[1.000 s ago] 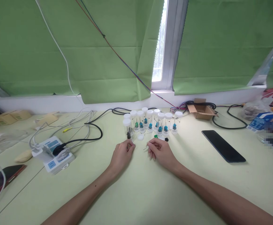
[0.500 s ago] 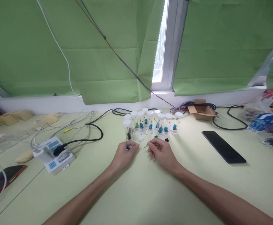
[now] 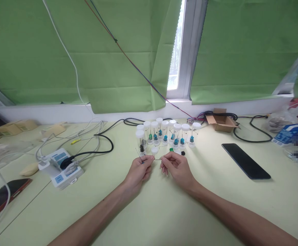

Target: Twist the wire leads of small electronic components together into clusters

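Observation:
My left hand is closed in a pinch. Against its fingers is a small blue piece with thin rods sticking up, mostly hidden by the hand. Facing it, my right hand pinches a thin metal rod between thumb and forefinger; the rod's other end meets my left fingertips. Just beyond the hands stand several clear tubes with white caps, most holding blue pieces on thin rods. A tube with a black piece inside is nearest my left hand.
A loose white cap, a green piece and a black piece lie before the tubes. Right is a black phone, with an open cardboard box behind. A power strip with cables stands left, another phone beyond.
My left hand has turned and its fingers have closed further, tilting the blue piece's rods. The gap between the metal rod and my left fingertips has closed.

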### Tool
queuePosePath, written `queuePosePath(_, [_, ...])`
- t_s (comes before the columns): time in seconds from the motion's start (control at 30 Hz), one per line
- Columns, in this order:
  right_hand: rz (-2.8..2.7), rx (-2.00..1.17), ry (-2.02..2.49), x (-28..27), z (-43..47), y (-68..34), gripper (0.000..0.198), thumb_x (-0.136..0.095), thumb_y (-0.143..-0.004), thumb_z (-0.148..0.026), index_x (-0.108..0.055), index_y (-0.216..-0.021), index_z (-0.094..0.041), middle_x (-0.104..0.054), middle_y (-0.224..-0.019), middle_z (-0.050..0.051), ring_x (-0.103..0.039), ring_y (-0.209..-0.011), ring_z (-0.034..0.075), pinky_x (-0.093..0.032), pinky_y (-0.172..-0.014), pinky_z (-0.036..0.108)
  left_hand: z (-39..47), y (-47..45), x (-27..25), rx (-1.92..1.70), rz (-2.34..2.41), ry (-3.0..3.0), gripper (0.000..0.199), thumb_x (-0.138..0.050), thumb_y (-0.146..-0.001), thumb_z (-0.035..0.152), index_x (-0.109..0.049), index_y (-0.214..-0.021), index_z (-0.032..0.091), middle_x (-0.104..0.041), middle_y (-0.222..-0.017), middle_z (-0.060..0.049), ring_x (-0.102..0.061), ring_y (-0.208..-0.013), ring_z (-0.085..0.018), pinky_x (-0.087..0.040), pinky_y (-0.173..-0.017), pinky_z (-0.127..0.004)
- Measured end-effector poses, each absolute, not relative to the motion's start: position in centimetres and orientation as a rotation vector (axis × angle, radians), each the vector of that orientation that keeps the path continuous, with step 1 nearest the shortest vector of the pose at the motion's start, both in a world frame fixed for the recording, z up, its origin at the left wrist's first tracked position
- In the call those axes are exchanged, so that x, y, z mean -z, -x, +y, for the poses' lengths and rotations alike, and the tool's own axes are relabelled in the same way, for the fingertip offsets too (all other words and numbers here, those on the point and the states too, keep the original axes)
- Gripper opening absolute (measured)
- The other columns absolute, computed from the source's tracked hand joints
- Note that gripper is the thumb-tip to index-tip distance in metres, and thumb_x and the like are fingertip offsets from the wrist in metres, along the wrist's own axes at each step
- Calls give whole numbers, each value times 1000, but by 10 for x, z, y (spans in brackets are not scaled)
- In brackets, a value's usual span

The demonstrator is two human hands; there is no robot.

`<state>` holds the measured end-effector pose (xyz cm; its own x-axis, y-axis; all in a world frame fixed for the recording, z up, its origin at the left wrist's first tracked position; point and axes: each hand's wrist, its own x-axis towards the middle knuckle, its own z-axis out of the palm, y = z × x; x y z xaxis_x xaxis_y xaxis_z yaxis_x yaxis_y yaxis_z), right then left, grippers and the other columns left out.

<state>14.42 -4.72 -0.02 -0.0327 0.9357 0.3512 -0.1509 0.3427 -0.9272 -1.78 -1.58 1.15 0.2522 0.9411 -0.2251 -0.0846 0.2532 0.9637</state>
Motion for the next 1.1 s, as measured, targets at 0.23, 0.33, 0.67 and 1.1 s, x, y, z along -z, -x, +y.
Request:
queuePosePath(0.23, [-1317,-1071,806,0,-47,-144,21,-63,-89,-33,-62,-75,-17,-65,-67,2,-58,-55,12,-47,-51,26,-19,18,-11,-894,1028,-1047,38,-75,-72,48,-53,-73,18,-24,-50,11,-13,-45,-5,-10,-39,-20])
queuePosePath(0.33, [-1317,-1070,809,-1,-48,-144,21,-64,-88,-34,-62,-75,-17,-65,-67,2,-58,-55,13,-47,-52,26,-19,17,-12,-885,1032,-1046,38,-75,-72,48,-52,-72,18,-23,-50,11,-12,-45,-5,-10,-39,-20])
queuePosePath(0.67, [-1345,-1066,799,-2,-49,-144,18,-65,-86,-32,-65,-75,-18,-64,-66,1,-58,-56,13,-48,-54,27,-18,18,-14,-884,1021,-1039,40,-74,-73,49,-49,-69,18,-25,-50,10,-13,-44,-4,-10,-39,-21])
queuePosePath(1.1, [-1385,-1076,801,2,-49,-143,11,-66,-85,-30,-73,-81,-21,-67,-67,2,-63,-61,17,-53,-62,32,-17,17,-12,-941,999,-963,39,-77,-71,47,-52,-73,18,-26,-47,12,-14,-42,-4,-12,-38,-19])
